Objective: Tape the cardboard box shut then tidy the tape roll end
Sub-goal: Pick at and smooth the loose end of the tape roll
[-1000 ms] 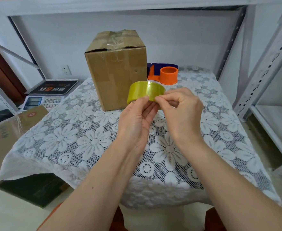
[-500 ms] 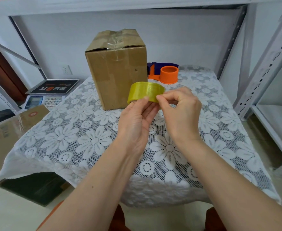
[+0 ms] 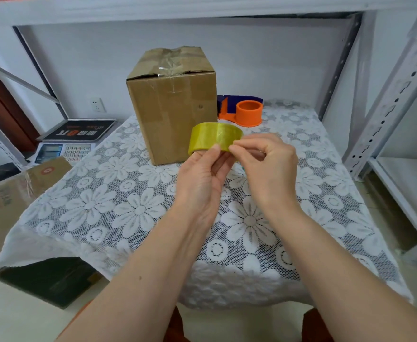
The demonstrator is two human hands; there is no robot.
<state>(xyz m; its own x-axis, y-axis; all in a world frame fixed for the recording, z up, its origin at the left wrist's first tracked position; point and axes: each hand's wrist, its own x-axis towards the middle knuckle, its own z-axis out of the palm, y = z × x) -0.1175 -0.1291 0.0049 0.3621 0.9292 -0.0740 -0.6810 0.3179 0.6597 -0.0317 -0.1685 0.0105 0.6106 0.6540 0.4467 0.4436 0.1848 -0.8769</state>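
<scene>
A brown cardboard box (image 3: 172,107) stands upright at the back of the table, its top flaps covered with crinkled clear tape. In front of it I hold a yellowish roll of tape (image 3: 214,138) above the table. My left hand (image 3: 202,178) grips the roll from below, thumb on its outer face. My right hand (image 3: 266,164) pinches the roll's near right edge with thumb and forefinger, where the tape end lies. The end itself is hidden under the fingertips.
An orange and blue tape dispenser (image 3: 244,112) sits behind the box on the right. The lace tablecloth (image 3: 133,208) covers the table. A scale with keypad (image 3: 64,149) and a cardboard carton (image 3: 10,198) lie to the left. Metal shelf posts (image 3: 385,99) rise on the right.
Both hands and the roll have stayed nearly still; the right fingertips shifted slightly along the roll's edge.
</scene>
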